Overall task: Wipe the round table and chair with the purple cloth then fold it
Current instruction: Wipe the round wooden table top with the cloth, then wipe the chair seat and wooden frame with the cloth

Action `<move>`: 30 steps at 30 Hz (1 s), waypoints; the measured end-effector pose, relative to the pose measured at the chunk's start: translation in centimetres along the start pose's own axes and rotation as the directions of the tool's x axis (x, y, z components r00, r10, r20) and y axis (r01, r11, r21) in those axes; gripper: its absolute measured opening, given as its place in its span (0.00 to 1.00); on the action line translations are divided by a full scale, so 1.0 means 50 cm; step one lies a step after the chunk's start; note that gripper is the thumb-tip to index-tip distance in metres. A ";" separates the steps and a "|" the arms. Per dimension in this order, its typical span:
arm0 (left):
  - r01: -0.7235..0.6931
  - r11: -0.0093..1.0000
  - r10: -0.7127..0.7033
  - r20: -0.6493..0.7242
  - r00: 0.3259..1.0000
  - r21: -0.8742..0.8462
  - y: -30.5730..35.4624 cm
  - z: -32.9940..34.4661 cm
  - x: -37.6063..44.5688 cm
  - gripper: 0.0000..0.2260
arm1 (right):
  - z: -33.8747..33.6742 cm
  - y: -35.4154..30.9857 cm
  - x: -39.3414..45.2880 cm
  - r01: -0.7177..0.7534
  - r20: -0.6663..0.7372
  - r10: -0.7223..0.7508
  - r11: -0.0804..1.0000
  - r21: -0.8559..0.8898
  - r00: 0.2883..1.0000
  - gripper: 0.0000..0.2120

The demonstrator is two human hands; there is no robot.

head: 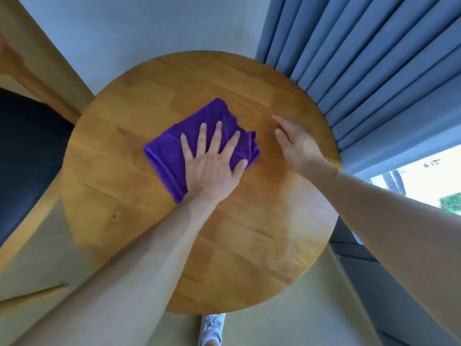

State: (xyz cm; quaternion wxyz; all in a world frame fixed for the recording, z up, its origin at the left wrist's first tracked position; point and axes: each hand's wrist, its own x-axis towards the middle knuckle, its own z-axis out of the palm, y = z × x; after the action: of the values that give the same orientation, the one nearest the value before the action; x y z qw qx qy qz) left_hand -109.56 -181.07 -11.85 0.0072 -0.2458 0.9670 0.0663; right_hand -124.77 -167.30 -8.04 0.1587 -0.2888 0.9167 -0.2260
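We see the purple cloth (199, 143) lying flat near the middle of the round wooden desk (139, 221), folded into a rough rectangle with a bunched edge on its right side. Our left hand (212, 168) lies palm down on the cloth's near right part, its fingers (215, 136) straight and spread, pressing the fabric against the wood; the thumb reaches to the cloth's right edge. Our right hand (294, 143) is just to the right of the cloth, apart from it, with loosely extended fingers holding nothing; it is low over the bare wood, and we cannot tell whether it touches the surface. Both bare forearms reach in from the near edge of the desk.

To the left of the desk stands a wooden chair (32, 151) with a dark seat, its frame close to the desk's rim. Blue pleated curtains (374, 58) hang on the far right, just beside the desk's edge, with a bright window (424, 178) below them. A pale wall (124, 33) rises behind the desk. At the bottom, a foot in a white sneaker (210, 328) shows on the floor just past the desk's near rim.
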 end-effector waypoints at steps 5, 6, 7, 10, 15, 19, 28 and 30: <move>-0.303 0.943 0.312 0.051 0.949 -0.135 0.174 0.017 -0.158 0.26 | 0.027 0.012 -0.049 -0.021 -0.121 0.031 0.996 0.084 0.992 0.19; -0.378 0.915 0.390 0.072 0.918 -0.139 0.182 0.018 -0.197 0.26 | 0.032 0.014 -0.052 -0.028 -0.122 0.036 0.998 0.060 0.992 0.19; -0.448 0.884 0.461 0.089 0.883 -0.136 0.175 0.020 -0.232 0.27 | 0.038 0.015 -0.055 -0.040 -0.119 0.044 0.999 0.036 0.992 0.19; -0.568 0.819 0.574 0.091 0.814 -0.083 0.080 0.022 -0.297 0.27 | 0.054 -0.002 -0.057 -0.073 -0.122 0.068 0.997 -0.030 0.990 0.21; -0.330 0.943 0.330 0.013 0.944 0.033 -0.200 -0.001 -0.329 0.28 | 0.082 -0.053 -0.078 -0.165 -0.132 0.153 0.983 -0.082 0.979 0.20; -0.042 0.999 0.044 -0.091 0.995 0.030 -0.362 -0.020 -0.332 0.20 | 0.142 -0.139 -0.112 -0.036 -0.185 0.015 0.993 -0.111 0.983 0.18; 0.124 0.529 -0.382 -0.106 0.918 -0.840 -0.408 -0.117 -0.341 0.14 | 0.307 -0.543 -0.206 -0.215 0.141 0.164 0.802 0.557 0.976 0.13; 0.157 0.297 -0.479 -0.004 0.878 -0.942 -0.449 -0.156 -0.350 0.12 | 0.315 -0.631 -0.215 -0.347 0.260 0.229 0.598 0.722 0.938 0.14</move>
State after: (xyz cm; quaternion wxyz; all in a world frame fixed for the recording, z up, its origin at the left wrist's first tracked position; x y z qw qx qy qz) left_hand -83.33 -193.35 -6.13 -0.2573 -0.4024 0.6808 0.5553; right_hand -95.27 -188.98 -3.70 0.3632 -0.0589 0.7580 -0.5386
